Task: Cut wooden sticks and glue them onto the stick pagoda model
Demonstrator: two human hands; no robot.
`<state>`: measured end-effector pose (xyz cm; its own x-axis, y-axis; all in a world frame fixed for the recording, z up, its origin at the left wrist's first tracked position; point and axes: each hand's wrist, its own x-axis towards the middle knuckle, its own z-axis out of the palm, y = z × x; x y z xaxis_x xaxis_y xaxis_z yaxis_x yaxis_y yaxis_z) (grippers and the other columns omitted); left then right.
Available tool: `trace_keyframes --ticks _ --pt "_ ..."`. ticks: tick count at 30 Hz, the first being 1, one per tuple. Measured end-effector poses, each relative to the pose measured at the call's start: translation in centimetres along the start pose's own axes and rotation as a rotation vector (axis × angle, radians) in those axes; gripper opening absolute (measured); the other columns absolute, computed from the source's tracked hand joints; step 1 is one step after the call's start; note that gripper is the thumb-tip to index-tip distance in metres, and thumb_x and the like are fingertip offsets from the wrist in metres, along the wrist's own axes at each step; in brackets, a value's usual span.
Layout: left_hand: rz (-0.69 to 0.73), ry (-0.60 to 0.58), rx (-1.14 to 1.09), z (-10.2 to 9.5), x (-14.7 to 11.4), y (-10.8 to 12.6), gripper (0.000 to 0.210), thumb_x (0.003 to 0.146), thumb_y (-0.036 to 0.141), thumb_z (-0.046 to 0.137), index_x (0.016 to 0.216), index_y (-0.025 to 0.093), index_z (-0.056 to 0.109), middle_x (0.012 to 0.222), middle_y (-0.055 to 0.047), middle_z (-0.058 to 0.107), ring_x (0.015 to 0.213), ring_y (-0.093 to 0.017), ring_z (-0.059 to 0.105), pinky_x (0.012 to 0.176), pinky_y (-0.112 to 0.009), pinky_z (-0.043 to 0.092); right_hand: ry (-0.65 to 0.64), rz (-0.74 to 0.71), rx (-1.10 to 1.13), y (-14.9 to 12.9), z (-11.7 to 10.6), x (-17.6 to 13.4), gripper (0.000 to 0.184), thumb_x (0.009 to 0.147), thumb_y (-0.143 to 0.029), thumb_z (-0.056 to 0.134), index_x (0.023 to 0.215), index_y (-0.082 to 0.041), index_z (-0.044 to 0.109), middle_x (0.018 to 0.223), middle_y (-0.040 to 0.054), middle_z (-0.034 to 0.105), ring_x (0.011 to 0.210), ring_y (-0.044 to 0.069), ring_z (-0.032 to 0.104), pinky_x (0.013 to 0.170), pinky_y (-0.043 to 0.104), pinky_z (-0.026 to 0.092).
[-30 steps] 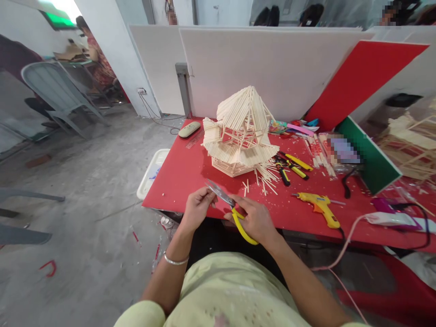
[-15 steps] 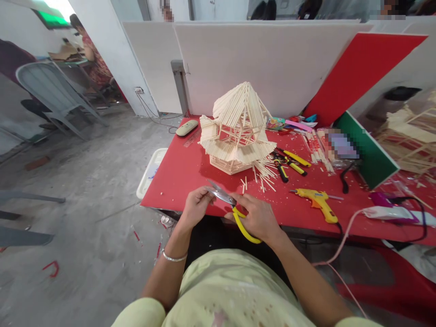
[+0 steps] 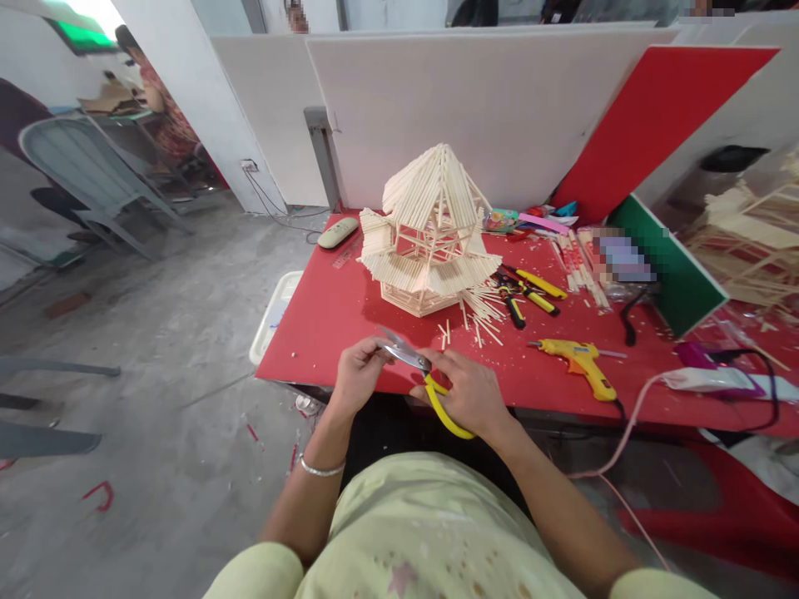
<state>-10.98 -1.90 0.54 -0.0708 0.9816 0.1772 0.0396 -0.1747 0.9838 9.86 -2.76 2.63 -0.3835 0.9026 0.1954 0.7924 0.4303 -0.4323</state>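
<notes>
1. Our right hand (image 3: 468,391) grips yellow-handled metal scissors (image 3: 409,358), angled toward our left hand (image 3: 357,378), seemingly for control
2. Our left fingertips press together beside the blades; we can't tell whether they pinch anything
3. The pale-stick tiered model (image 3: 430,270) stands beyond, on the red tabletop (image 3: 334,304); grey concrete floor (image 3: 181,349) lies left

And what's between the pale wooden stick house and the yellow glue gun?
In the head view, pale wooden sticks and black-and-yellow hand tools lie between the house and the glue gun.

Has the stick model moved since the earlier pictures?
No. Judged against the red table, the stick model stays in place; the camera view has shifted.
</notes>
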Motion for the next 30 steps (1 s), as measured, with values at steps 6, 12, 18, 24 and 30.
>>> trace_keyframes --ticks 6,12,18,24,30 --pt "0.032 -0.024 0.049 -0.1 0.0 0.1 0.012 0.084 0.022 0.060 0.077 0.018 0.070 0.071 -0.002 0.066 0.068 -0.014 0.060 0.068 -0.026 0.048 -0.031 -0.011 0.039 0.3 0.3 -0.2 0.056 0.083 -0.057 0.059 0.128 -0.026 0.057 0.108 0.0064 0.067 0.092 0.020 0.065 0.074 0.028 0.046" --pt "0.042 0.005 0.117 -0.3 -0.1 0.2 0.011 0.082 0.019 0.061 0.078 0.018 0.071 0.071 -0.002 0.068 0.067 -0.014 0.061 0.066 -0.026 0.049 0.010 0.011 -0.002 0.2 0.7 -0.3 0.052 0.083 -0.057 0.059 0.126 -0.027 0.060 0.096 0.0046 0.069 0.084 0.019 0.065 0.070 0.026 0.044" --pt "0.014 -0.019 0.085 -0.2 -0.3 -0.3 0.014 0.084 0.022 0.061 0.076 0.017 0.071 0.072 -0.003 0.071 0.069 -0.016 0.064 0.070 -0.028 0.051 0.043 0.004 -0.032 0.4 1.0 -0.3 0.049 0.083 -0.056 0.059 0.122 -0.026 0.063 0.093 0.0054 0.071 0.085 0.019 0.067 0.073 0.026 0.045" --pt "-0.021 0.045 0.086 0.0 -0.1 -0.5 0.016 0.084 0.031 0.065 0.082 0.018 0.073 0.077 -0.004 0.071 0.075 -0.017 0.065 0.077 -0.030 0.050 0.122 0.047 0.112 1.5 2.1 -1.0 0.037 0.088 -0.046 0.056 0.115 -0.022 0.067 0.088 0.0046 0.074 0.075 0.016 0.068 0.069 0.024 0.047" --pt "0.084 0.212 0.071 0.2 0.1 -0.5 0.014 0.079 0.032 0.071 0.082 0.019 0.075 0.080 -0.003 0.068 0.076 -0.015 0.061 0.071 -0.027 0.050 0.180 0.191 0.154 2.4 1.8 -1.3 0.044 0.084 -0.049 0.059 0.116 -0.020 0.066 0.094 0.0081 0.074 0.079 0.020 0.069 0.075 0.029 0.051"
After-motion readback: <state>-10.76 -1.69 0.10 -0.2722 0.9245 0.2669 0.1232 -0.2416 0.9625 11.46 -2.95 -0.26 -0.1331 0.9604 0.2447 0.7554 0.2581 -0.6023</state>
